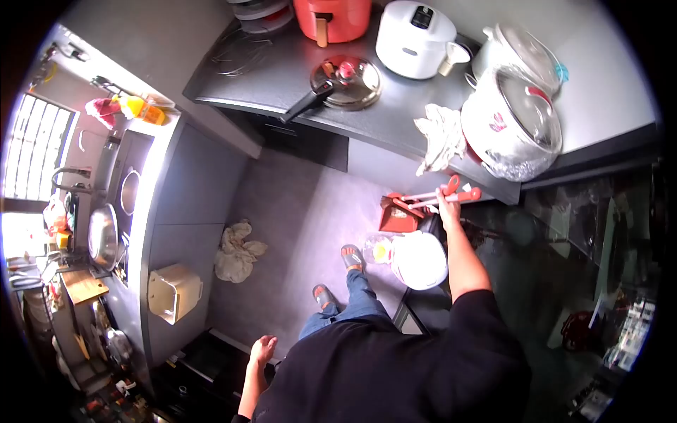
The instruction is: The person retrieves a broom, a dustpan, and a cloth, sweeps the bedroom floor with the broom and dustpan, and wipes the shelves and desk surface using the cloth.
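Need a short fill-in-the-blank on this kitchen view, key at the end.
1. The person's ____ hand grips the long handle of the red dustpan.
2. The crumpled pale cloth near the open tan bin lies on the ____.
3. On the counter, the pan with the glass lid has a ____ handle.

Missing words: right; floor; black.

Window glare; edges seemingly warped.
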Available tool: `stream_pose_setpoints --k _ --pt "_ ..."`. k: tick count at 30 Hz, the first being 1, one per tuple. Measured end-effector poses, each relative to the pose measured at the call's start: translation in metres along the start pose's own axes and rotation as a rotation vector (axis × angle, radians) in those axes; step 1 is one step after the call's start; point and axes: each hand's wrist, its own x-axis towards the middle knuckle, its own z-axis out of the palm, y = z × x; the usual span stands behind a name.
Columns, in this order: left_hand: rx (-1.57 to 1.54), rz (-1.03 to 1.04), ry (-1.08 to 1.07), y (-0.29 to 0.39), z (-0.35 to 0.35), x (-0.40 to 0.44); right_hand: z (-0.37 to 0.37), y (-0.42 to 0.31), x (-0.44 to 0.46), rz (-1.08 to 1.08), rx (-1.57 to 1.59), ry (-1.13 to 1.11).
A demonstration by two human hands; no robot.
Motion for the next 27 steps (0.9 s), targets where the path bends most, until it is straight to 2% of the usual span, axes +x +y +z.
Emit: stream_pose_setpoints --k 1,2,3,4,5,6,8,9,10,11,13,14,15,16,17,18,19,20,21,22,25,26,27 --pt "0.026 0.013 0.052 0.0 -0.013 -0.007 0.018 -0.003 -0.021 0.044 0.011 -0.031" --pt "0.053 0.028 0.1 0.004 -0.026 -0.013 0.035 0.009 -0.037 -0.065 -0.095 0.033" --pt "-0.06 0.157 0.086 0.079 0.023 0.058 -0.023 0.02 0.05 -0.068 -0.133 0.111" --pt "-0.056 0.182 0.127 0.08 -0.006 0.056 0.011 0.04 0.037 -0.213 0.03 0.17" --pt "-0.058 0.211 0.154 0.086 -0.024 0.051 0.024 0.061 0.024 -0.206 0.138 0.226" --pt "-0.102 0.229 0.172 0.089 -0.034 0.052 0.022 0.072 0.024 -0.182 0.183 0.183" --pt "-0.177 0.293 0.194 0.119 -0.047 0.058 0.008 0.083 0.048 -0.053 0.542 0.189" --pt "-0.209 0.322 0.198 0.14 -0.05 0.053 -0.021 0.059 0.049 0.099 0.498 0.077" --pt "-0.18 0.325 0.186 0.15 -0.053 0.051 -0.032 0.059 0.061 0.123 0.427 0.009" --pt "-0.145 0.333 0.16 0.154 -0.057 0.05 -0.036 0.046 0.059 0.19 0.356 0.002" --pt "-0.063 0.301 0.117 0.149 -0.054 0.055 -0.034 0.048 0.05 0.158 0.515 0.081" --pt "-0.089 0.309 0.138 0.143 -0.048 0.057 -0.035 0.056 0.05 0.156 0.499 0.017" --pt "-0.159 0.22 0.08 0.149 -0.046 0.05 -0.033 0.063 0.054 0.153 0.487 -0.039" --pt "-0.104 0.202 0.04 0.144 -0.037 0.048 -0.027 0.071 0.059 0.089 0.477 -0.131" --pt "-0.052 0.191 0.018 0.14 -0.032 0.052 -0.016 0.02 0.031 0.097 0.332 -0.102" --pt "0.005 0.202 -0.019 0.134 -0.026 0.058 0.001 0.016 0.03 0.106 0.291 -0.172" --pt "0.059 0.209 -0.05 0.122 -0.018 0.063 0.014 -0.02 0.013 0.027 -0.038 -0.181" --pt "0.113 0.213 -0.076 0.114 -0.012 0.066 0.036 -0.001 0.018 -0.225 -0.072 -0.221" --pt "0.117 0.208 -0.072 0.109 -0.008 0.066 0.055 -0.008 0.007 -0.264 -0.188 -0.213" --pt "0.124 0.203 -0.074 0.106 -0.006 0.064 0.071 -0.021 -0.009 -0.268 -0.108 -0.33" --pt "0.129 0.249 -0.05 0.126 -0.01 0.074 0.124 -0.063 -0.049 -0.376 0.091 -0.486" --pt "0.104 0.275 -0.038 0.137 -0.012 0.078 0.149 -0.061 -0.049 -0.187 0.595 -0.734" --pt "0.076 0.295 -0.025 0.146 -0.013 0.08 0.159 -0.071 -0.052 -0.148 0.62 -0.858"
